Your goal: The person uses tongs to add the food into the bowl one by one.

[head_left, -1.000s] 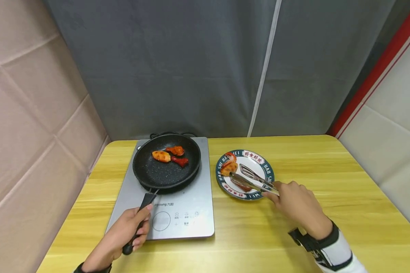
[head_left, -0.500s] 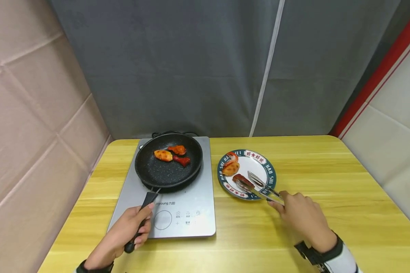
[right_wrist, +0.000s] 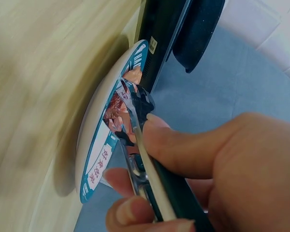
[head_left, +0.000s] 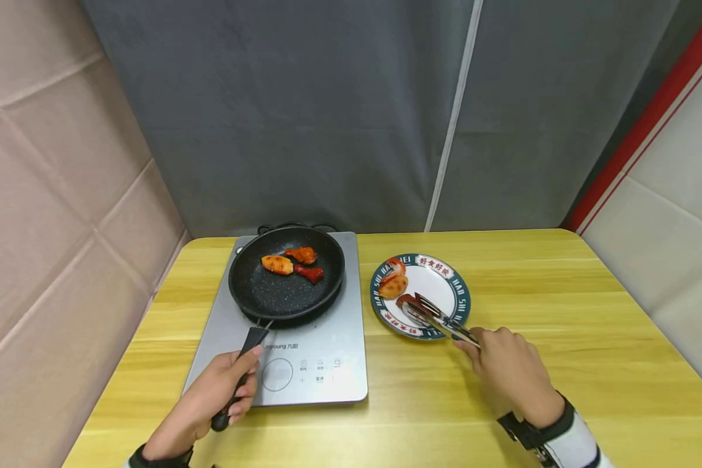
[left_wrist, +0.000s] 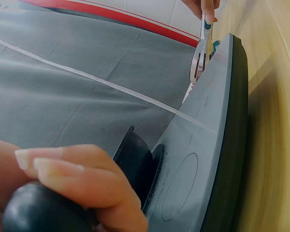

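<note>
My left hand (head_left: 225, 383) grips the black handle of a frying pan (head_left: 269, 296), which sits on a silver induction cooker (head_left: 339, 338). Inside the pan lie a yellowish browned piece (head_left: 277, 264), an orange drumstick (head_left: 301, 255) and a dark red drumstick (head_left: 309, 273). In my right hand (head_left: 509, 364) I hold metal tongs (head_left: 450, 325). The tips of the tongs straddle a dark brown piece of meat (head_left: 406, 300) on a patterned plate (head_left: 461, 296); whether they clamp it is hard to tell. A shrimp (head_left: 395, 266) and a golden-brown piece (head_left: 392, 286) share the plate's left side.
The wooden table (head_left: 532, 279) carries the cooker at left and the plate just right of it. A grey curtain (head_left: 298, 117) hangs behind the back edge. A black cord (head_left: 289, 227) lies behind the pan.
The tongs have shifted from over the plate's middle onto the dark brown meat, and their arms have drawn closer together. The left hand stays on the pan handle.
</note>
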The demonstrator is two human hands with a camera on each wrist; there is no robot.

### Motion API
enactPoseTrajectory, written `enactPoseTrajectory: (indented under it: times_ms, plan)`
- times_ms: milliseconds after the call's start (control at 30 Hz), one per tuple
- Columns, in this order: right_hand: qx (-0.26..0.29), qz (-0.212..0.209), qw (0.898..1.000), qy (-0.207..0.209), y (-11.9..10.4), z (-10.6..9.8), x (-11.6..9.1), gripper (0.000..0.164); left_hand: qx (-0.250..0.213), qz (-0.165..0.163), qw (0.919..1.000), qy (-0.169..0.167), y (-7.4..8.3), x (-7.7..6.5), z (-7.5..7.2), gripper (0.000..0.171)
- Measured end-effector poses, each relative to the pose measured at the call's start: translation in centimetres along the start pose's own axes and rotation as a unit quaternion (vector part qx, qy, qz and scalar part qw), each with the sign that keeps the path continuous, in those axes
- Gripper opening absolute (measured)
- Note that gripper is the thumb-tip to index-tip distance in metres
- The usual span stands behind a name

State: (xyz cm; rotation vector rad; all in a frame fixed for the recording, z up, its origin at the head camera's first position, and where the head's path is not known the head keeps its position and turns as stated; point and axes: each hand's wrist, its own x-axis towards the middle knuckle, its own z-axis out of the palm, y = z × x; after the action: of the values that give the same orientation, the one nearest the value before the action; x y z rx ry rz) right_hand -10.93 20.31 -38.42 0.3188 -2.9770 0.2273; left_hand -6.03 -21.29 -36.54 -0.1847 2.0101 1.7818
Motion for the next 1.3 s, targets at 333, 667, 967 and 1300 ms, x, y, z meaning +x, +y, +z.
enactPoseTrajectory:
  times_ms: [333,667,967,1300]
  plan:
    - [-0.004,-0.019,1.000,0.008,1.0,-0.2,0.4,0.029,0.004,0.004,1.0000,0.003,0.1,0.0,0.0,0.041]
    - [-0.003,-0.054,0.998,0.034,0.4,-2.4,1.5,0.030,0.000,0.005,1.0000,0.002,0.0,-0.1,0.1,0.040]
    - [0.022,-0.098,0.994,0.046,-2.6,-4.8,3.7,0.031,-0.004,0.010,0.9999,-0.003,0.0,-0.1,0.0,0.041]
    - [0.058,-0.150,0.986,0.041,-7.7,-5.9,6.9,0.025,-0.007,0.009,0.9999,-0.008,-0.1,-0.1,0.0,0.042]
